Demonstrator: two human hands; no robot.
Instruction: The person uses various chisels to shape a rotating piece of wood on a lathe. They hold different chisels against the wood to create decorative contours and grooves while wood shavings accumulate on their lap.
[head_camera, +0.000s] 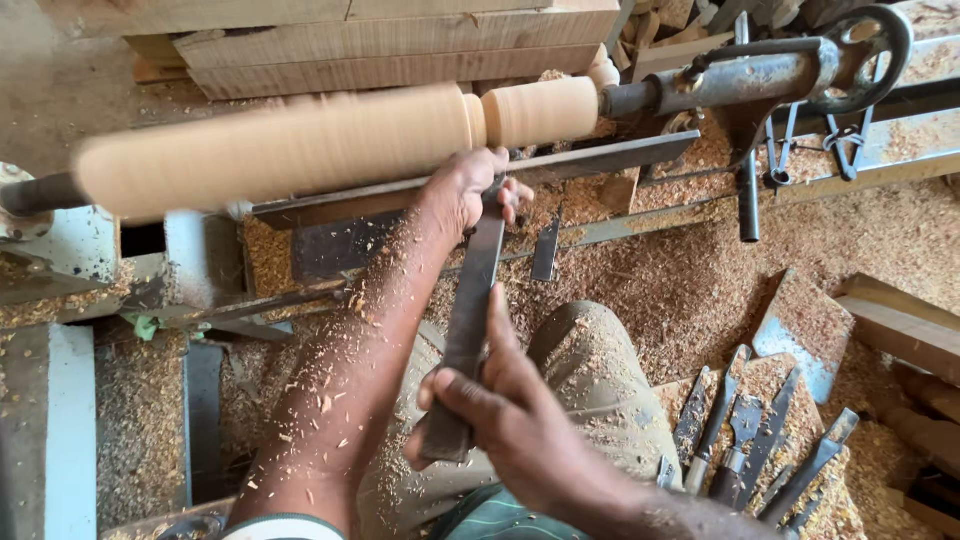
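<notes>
Steel chisel (467, 320) gripped w/ both hands: right hand (515, 420) clamped on its lower end, left hand (468, 190) wrapped round the blade up front, pressing it onto the metal tool rest (600, 158). Wood spindle (300, 145) sits just above left hand, blurred, on the lathe. Spare chisels (760, 440) lie right of right hand in sawdust (680, 280); forearms covered w/ shavings.

Long flat steel chisel (468, 320), tip up against pale blurred wooden spindle (330, 140)
</notes>
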